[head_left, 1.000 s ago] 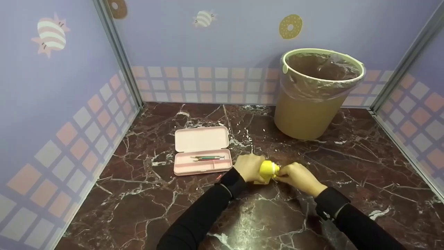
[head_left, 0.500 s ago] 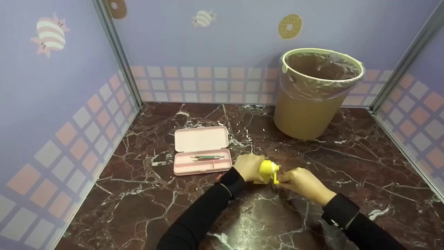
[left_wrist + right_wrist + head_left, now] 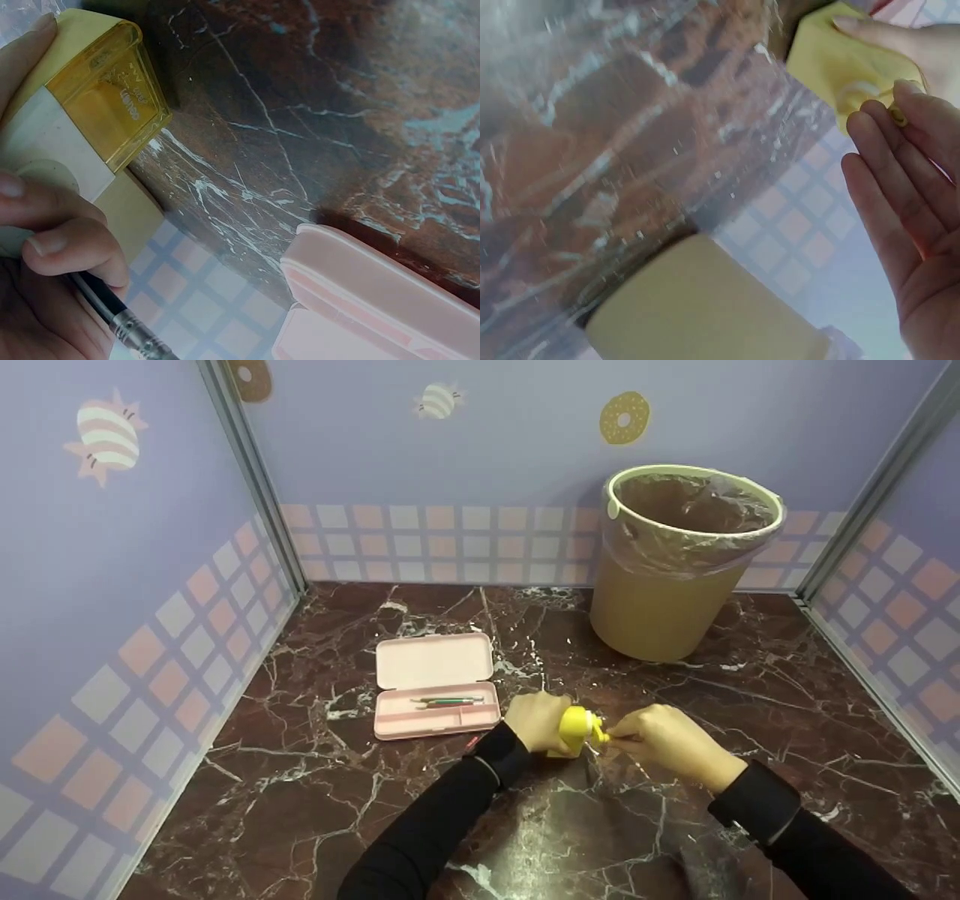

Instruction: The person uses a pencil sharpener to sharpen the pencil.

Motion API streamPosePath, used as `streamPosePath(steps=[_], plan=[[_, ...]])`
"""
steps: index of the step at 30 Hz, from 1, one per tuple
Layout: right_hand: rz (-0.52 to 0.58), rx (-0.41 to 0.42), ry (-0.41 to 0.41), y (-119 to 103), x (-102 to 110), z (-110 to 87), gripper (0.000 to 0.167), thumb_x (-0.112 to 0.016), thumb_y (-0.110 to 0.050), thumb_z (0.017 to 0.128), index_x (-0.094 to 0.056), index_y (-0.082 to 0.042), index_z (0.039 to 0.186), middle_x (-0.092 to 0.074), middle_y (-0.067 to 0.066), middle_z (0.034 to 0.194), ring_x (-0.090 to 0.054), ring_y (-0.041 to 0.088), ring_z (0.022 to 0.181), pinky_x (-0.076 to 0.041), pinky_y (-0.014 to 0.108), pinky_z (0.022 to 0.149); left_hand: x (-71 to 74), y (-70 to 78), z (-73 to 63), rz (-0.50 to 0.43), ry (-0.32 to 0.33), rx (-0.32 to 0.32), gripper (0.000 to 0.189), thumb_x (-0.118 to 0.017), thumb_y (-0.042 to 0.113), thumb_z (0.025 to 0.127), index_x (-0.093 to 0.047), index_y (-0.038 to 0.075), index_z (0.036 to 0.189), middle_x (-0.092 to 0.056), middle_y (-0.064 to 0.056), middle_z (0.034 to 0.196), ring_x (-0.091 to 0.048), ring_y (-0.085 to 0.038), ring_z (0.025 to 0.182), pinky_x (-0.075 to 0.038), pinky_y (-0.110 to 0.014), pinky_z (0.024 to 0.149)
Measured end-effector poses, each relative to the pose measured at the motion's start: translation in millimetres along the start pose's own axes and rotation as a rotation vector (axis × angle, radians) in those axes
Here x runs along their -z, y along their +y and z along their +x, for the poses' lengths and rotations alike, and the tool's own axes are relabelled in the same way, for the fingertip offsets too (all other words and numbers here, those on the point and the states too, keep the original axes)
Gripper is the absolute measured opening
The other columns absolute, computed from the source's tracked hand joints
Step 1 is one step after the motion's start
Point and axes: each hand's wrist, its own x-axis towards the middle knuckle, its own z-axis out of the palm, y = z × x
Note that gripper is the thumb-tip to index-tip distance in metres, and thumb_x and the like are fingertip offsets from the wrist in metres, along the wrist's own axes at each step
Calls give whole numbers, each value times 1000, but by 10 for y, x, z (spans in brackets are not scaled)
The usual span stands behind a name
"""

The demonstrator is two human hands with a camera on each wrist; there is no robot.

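Observation:
My left hand (image 3: 536, 720) grips a yellow crank pencil sharpener (image 3: 576, 724) on the marble-patterned table. Its see-through amber shavings drawer (image 3: 116, 97) shows in the left wrist view. A dark pencil (image 3: 97, 298) with a metal ferrule pokes out below the left fingers; its other end is hidden by the hand. On the sharpener's right side, my right hand (image 3: 671, 739) pinches the small crank knob (image 3: 898, 115) between thumb and index finger, the other fingers loosely extended in the right wrist view.
A pink pencil case (image 3: 433, 661) lies open to the left, with pencils (image 3: 450, 702) inside. Near its front corner is a small red piece (image 3: 472, 742). A lined trash bin (image 3: 652, 615) stands at the back right. White specks (image 3: 534, 649) dot the table; patterned walls enclose it.
The right hand has carried the crank knob round, down and then back up, and the wrist has shifted right. The left hand and sharpener stay in place.

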Motion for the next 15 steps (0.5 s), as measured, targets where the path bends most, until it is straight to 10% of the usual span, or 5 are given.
streamPosePath(steps=[15], plan=[[-83, -68, 48, 170, 82, 234, 9, -81, -14, 83, -82, -11, 92, -81, 3, 86, -76, 19, 75, -61, 38, 70, -21, -7, 8, 14, 12, -2, 53, -89, 48, 67, -69, 16, 103, -78, -3, 94, -75, -21, 82, -61, -37, 64]])
